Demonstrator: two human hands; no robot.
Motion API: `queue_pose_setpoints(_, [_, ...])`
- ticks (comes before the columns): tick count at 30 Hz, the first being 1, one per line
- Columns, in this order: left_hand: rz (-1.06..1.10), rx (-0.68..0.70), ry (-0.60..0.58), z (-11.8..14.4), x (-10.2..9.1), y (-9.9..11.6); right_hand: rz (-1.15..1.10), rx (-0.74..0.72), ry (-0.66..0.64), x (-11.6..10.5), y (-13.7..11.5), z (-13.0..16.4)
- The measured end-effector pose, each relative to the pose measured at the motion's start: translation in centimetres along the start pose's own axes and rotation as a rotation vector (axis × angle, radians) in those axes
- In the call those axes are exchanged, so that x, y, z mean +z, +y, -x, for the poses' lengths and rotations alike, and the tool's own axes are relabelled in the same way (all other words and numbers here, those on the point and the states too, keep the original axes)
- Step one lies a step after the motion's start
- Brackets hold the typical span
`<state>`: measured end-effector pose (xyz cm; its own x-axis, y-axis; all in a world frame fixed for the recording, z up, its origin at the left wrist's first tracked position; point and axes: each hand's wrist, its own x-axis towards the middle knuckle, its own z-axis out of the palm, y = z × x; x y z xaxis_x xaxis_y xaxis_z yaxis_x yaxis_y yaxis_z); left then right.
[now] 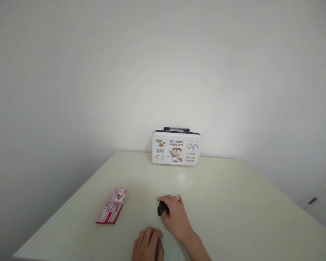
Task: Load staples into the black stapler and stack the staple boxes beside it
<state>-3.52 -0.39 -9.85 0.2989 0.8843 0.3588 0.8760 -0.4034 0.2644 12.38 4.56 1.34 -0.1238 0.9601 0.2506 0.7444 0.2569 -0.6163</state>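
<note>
My right hand (176,215) is closed around a small black object that looks like a stapler (163,208), low over or on the table. Its blunt end shows at the left, past my thumb and forefinger; the rest is hidden under my palm. Nearer to me, my left hand (148,245) rests on the tabletop with loosely bent fingers and nothing visible in it. It lies just left of and below my right hand, apart from the black object.
Red and white printed small boxes (112,206) lie side by side at the left of the pale table (220,203). A white case (176,148) with cartoon prints and a black handle stands upright at the back, close to the wall (163,65).
</note>
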Motion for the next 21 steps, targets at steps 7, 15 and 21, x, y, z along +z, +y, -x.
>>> queue_pose_setpoints(7, [-0.124, 0.190, 0.106, -2.5, 0.4, 2.7, -0.167, 0.023, 0.268, 0.4, 2.6, 2.8])
queue_pose_setpoints(15, [-0.087, 0.097, 0.023, -3.7, -1.6, 0.7, -1.398, 0.465, 0.751, -0.9, 6.3, 1.2])
queue_pose_setpoints(21, [-0.058, 0.050, 0.056, -4.9, -1.9, -0.8, -1.603, 0.530, 0.671, -1.6, 8.4, 3.4])
